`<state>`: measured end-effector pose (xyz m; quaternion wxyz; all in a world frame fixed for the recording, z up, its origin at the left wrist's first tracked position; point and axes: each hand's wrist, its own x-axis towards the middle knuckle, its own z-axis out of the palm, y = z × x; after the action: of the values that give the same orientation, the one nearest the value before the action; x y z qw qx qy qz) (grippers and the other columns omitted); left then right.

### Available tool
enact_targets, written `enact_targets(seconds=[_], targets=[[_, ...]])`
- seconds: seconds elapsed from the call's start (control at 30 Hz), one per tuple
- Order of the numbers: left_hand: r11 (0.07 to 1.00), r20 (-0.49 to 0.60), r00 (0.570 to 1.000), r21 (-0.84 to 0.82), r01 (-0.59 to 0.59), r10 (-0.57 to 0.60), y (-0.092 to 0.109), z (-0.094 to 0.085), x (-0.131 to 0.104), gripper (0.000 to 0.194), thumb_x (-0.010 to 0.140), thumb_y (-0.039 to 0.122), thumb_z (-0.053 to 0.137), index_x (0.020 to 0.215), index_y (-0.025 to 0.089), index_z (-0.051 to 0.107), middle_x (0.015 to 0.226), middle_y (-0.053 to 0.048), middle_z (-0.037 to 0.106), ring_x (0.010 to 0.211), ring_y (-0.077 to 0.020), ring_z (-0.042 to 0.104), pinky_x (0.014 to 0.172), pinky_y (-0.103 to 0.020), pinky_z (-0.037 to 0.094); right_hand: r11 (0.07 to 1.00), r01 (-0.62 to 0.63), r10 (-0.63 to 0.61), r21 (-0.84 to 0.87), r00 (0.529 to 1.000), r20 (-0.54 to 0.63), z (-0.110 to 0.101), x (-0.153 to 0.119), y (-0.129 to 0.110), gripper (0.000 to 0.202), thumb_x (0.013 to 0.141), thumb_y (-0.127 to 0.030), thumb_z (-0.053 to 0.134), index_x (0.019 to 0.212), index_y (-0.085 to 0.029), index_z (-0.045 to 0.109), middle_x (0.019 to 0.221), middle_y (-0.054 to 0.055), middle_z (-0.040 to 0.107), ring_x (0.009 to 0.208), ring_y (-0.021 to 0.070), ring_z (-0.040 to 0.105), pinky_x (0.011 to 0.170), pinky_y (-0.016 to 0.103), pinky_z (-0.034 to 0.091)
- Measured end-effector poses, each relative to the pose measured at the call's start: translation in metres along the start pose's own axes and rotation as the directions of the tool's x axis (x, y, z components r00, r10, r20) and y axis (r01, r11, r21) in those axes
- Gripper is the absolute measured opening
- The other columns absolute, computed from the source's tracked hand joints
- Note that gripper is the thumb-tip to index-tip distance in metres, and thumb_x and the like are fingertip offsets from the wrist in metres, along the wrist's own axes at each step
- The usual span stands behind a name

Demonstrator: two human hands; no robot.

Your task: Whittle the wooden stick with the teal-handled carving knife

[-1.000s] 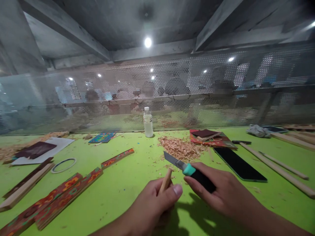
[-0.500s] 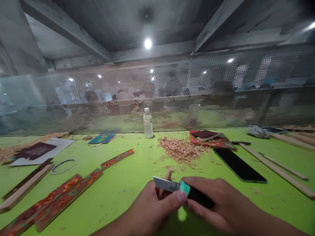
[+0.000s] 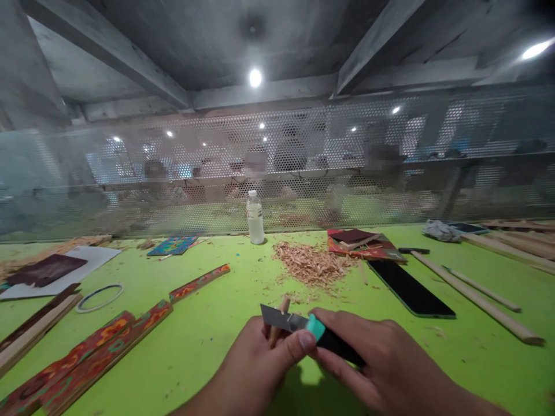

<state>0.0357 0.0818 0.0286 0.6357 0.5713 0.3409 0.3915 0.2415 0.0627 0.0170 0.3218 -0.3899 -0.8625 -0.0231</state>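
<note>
Fingers of my left hand (image 3: 264, 358) are wrapped round a short wooden stick (image 3: 284, 305), whose tip pokes out above them. A utility knife (image 3: 336, 345) with a black and turquoise handle is gripped in my right hand (image 3: 377, 358). Its broad blade (image 3: 275, 318) points left and lies across the stick. My left thumb presses near the turquoise part of the knife. The lower part of the stick is hidden by my left hand. Beyond both hands lies a heap of wood shavings (image 3: 310, 264).
A water bottle (image 3: 255, 219) stands before the perforated screen (image 3: 208, 202). To the right lie a black phone (image 3: 410, 289) and wooden rods (image 3: 481, 300). Painted wooden strips (image 3: 108, 358), a tape ring (image 3: 99, 297) and brown sandpaper (image 3: 52, 270) are at the left.
The whole view has shifted, so the table things sit a little further left. Both hands keep their grips, and the knife blade is tilted slightly differently over the stick.
</note>
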Motion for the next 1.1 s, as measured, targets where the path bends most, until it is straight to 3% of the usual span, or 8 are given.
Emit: enact_targets(seconds=[0.13,0.23,0.37,0.5,0.7,0.83,0.97,1.1], targets=[[0.995,-0.057,0.998,0.095,-0.011,0.017,-0.001,0.000,0.000,0.050,0.074,0.066,0.082,0.072,0.019,0.065,0.066,-0.001,0.060,0.079,-0.0224,0.059,0.076,-0.032,0.046,0.999,-0.033,0.032,-0.013,0.997,-0.066,0.003,-0.001,-0.004,0.025,0.107,-0.037,0.048,0.117,-0.021,0.064,0.094,0.007,0.080,0.072,0.0236,0.078,0.059,0.031,0.056],[0.983,-0.121,0.991,0.167,0.070,-0.050,-0.004,-0.003,-0.001,0.058,0.081,0.074,0.069,0.065,0.022,0.050,0.050,0.008,0.038,0.052,-0.0114,0.036,0.051,-0.025,0.028,0.997,-0.078,0.075,-0.016,0.987,-0.141,0.002,-0.001,-0.002,0.025,0.108,-0.042,0.047,0.116,-0.024,0.062,0.088,0.002,0.078,0.066,0.0210,0.076,0.057,0.029,0.054],[0.982,-0.068,0.995,0.171,0.086,-0.075,-0.008,-0.008,-0.002,0.059,0.084,0.077,0.063,0.069,0.025,0.040,0.049,0.012,0.030,0.044,-0.0078,0.023,0.045,-0.025,0.020,0.994,-0.108,0.098,-0.034,0.969,-0.228,-0.009,0.003,0.012,0.027,0.106,-0.048,0.050,0.113,-0.025,0.063,0.081,-0.001,0.076,0.061,0.0178,0.072,0.055,0.027,0.050],[0.991,0.055,0.998,0.127,0.027,-0.034,-0.009,-0.009,-0.004,0.058,0.083,0.076,0.066,0.072,0.024,0.041,0.053,0.012,0.031,0.044,-0.0060,0.022,0.045,-0.023,0.021,0.995,-0.099,0.090,-0.028,0.970,-0.226,-0.018,0.008,0.020,0.024,0.105,-0.045,0.054,0.114,-0.025,0.063,0.091,0.001,0.078,0.071,0.0166,0.075,0.062,0.024,0.051],[0.999,0.080,0.997,0.028,0.015,-0.017,-0.009,-0.005,-0.003,0.054,0.080,0.069,0.076,0.077,0.023,0.047,0.057,0.011,0.034,0.047,-0.0071,0.025,0.045,-0.022,0.023,0.996,0.029,-0.024,0.080,0.998,-0.057,-0.017,0.010,0.011,0.016,0.104,-0.038,0.056,0.102,-0.023,0.062,0.077,-0.002,0.073,0.061,0.0138,0.066,0.056,0.024,0.046],[0.997,0.073,0.994,0.016,-0.079,0.078,-0.009,-0.002,-0.003,0.050,0.077,0.064,0.081,0.083,0.020,0.059,0.075,0.001,0.054,0.074,-0.0163,0.051,0.073,-0.029,0.046,0.991,0.060,-0.069,0.121,0.995,0.070,-0.017,0.011,0.009,0.016,0.103,-0.035,0.057,0.097,-0.021,0.062,0.074,-0.003,0.070,0.059,0.0133,0.063,0.054,0.024,0.042],[0.986,0.053,0.994,0.130,-0.100,0.094,-0.007,-0.001,-0.007,0.044,0.084,0.062,0.075,0.090,0.020,0.064,0.088,-0.005,0.060,0.096,-0.0252,0.055,0.096,-0.039,0.044,0.989,0.048,-0.061,0.143,0.994,0.092,-0.017,0.011,0.007,0.015,0.102,-0.034,0.057,0.097,-0.021,0.063,0.076,-0.002,0.070,0.060,0.0129,0.062,0.055,0.024,0.042],[0.971,0.049,0.992,0.208,-0.120,0.112,-0.004,-0.003,-0.006,0.038,0.085,0.055,0.077,0.084,0.019,0.064,0.084,-0.001,0.060,0.092,-0.0235,0.054,0.096,-0.036,0.042,0.995,0.028,-0.032,0.101,0.999,0.036,-0.011,0.005,0.003,0.015,0.104,-0.036,0.057,0.102,-0.023,0.064,0.080,-0.002,0.073,0.064,0.0140,0.067,0.057,0.025,0.044]])
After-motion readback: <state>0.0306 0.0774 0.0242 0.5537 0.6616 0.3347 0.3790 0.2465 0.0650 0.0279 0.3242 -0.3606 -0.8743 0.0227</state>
